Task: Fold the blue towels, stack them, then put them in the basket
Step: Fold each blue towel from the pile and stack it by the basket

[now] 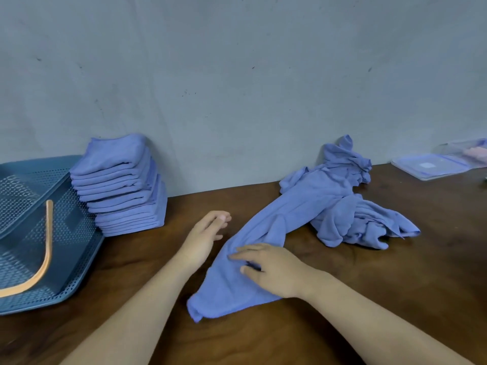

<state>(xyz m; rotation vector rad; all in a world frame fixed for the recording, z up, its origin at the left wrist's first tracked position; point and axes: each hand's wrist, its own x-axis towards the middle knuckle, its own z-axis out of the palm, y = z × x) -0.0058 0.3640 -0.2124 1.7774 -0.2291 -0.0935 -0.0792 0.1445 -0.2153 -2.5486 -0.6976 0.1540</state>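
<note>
An unfolded blue towel [253, 248] lies stretched across the brown table [395, 272], running from near me toward a crumpled pile of blue towels [350, 204] by the wall. My right hand [271, 270] rests on the towel's near part with its fingers bunching the cloth. Just left of the towel, my left hand [205, 235] hovers with fingers relaxed and holds nothing. A tall stack of folded blue towels [121, 185] leans against the wall at the left. Beside it sits the dark blue perforated basket [71, 246] with an orange handle [44, 251].
A clear plastic lid and container [432, 165] sit at the far right against the grey wall [237, 88]. The basket hangs partly over the left edge of the view.
</note>
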